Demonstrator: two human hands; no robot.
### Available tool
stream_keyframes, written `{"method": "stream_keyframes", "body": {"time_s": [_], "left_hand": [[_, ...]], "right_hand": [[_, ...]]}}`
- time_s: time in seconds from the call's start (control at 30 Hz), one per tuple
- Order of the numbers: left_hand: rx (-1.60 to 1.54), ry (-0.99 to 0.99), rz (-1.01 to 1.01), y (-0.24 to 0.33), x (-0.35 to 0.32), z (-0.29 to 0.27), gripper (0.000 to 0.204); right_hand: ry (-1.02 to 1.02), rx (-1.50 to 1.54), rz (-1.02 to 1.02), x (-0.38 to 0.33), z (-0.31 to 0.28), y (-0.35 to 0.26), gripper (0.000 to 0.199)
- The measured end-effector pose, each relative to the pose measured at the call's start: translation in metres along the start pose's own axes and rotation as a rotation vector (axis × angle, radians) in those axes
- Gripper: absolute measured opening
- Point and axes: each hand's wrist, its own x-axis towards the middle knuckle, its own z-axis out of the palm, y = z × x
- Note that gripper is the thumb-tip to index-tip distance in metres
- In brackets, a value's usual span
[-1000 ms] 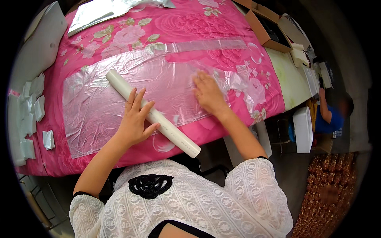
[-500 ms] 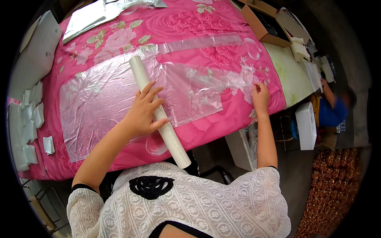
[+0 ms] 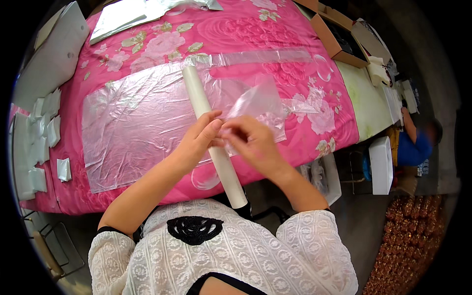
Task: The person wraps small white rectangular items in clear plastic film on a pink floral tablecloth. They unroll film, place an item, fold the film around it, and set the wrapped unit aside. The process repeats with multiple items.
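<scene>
A long off-white tube [image 3: 198,93] lies across the pink flowered cloth, its near end jutting past the table edge toward me. Beneath it a sheet of clear plastic film [image 3: 132,128] is spread out; right of the tube, part of the film stands lifted in a crease. Over the tube's middle, my left hand [image 3: 200,137] is closed, thumb and fingers drawn together. My right hand [image 3: 255,145] meets it there, fingers curled inward and slightly blurred. What the fingertips of both hands pinch, if anything, is hidden.
Several small white packets [image 3: 46,118] lie at the left beside a white box [image 3: 49,54]. Silvery sheets [image 3: 128,17] are stacked at the far left. At the far right stands an open cardboard box [image 3: 339,37]. Another person in blue [image 3: 415,147] is off to the right.
My right hand has come leftward from the film's right end to my left hand. The film right of the tube is now lifted and creased. My left hand's spread fingers have closed.
</scene>
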Motion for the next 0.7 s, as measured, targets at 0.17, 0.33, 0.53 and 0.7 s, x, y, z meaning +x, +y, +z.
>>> {"method": "stream_keyframes", "body": {"time_s": [0.17, 0.33, 0.53, 0.7], "left_hand": [[0.321, -0.073, -0.309, 0.038, -0.024, -0.048, 0.018], [0.548, 0.086, -0.287, 0.069, -0.073, -0.145, 0.01], [0.594, 0.422, -0.394, 0.093, -0.118, -0.225, 0.008], [1.002, 0.348, -0.437, 0.099, -0.122, -0.247, 0.007]], "right_hand": [[-0.208, -0.185, -0.413, -0.021, 0.058, -0.022, 0.021], [-0.137, -0.463, -0.243, -0.045, 0.034, -0.032, 0.03], [-0.456, -0.826, 0.354, -0.064, 0.021, -0.02, 0.052], [-0.422, -0.638, 0.491, -0.077, 0.028, -0.006, 0.054]]}}
